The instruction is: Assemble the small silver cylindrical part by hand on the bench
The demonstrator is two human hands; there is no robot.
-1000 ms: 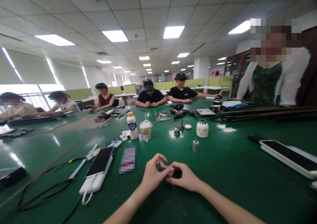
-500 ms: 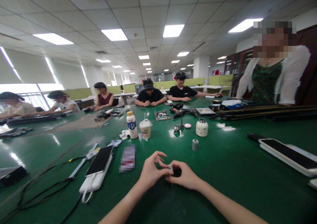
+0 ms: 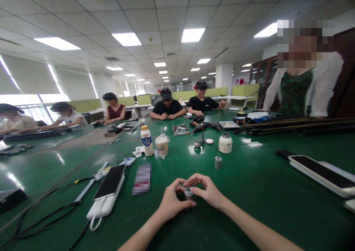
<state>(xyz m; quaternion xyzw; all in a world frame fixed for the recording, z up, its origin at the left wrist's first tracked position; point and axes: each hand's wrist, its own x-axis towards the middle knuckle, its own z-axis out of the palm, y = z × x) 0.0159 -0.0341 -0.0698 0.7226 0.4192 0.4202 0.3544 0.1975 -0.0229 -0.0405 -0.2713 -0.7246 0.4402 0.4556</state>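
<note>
A small grey metal cylinder [image 3: 189, 193] stands between my hands, its round top facing up with a dark spot in the middle. My left hand [image 3: 172, 200] curls around its left side, the thumb reaching across the near side and the fingers at the back. From the right, my right hand [image 3: 207, 192] has its thumb and fingers closed at the cylinder's upper rim. The lower part is partly hidden by my left thumb. Farther off on the green table [image 3: 249, 214], a similar grey cylinder [image 3: 218, 163] stands upright by itself.
Beyond are a bottle [image 3: 146, 141], a lidded drink cup [image 3: 162, 146] and a white jar [image 3: 225, 143]. A phone [image 3: 110, 181] lies on a white power bank at left, among cables. Another phone [image 3: 321, 171] lies right. Several people sit around; one person stands at right.
The cylinder now shows larger and upright between my hands. My left hand has turned to wrap its side, and my right fingers have risen to its top.
</note>
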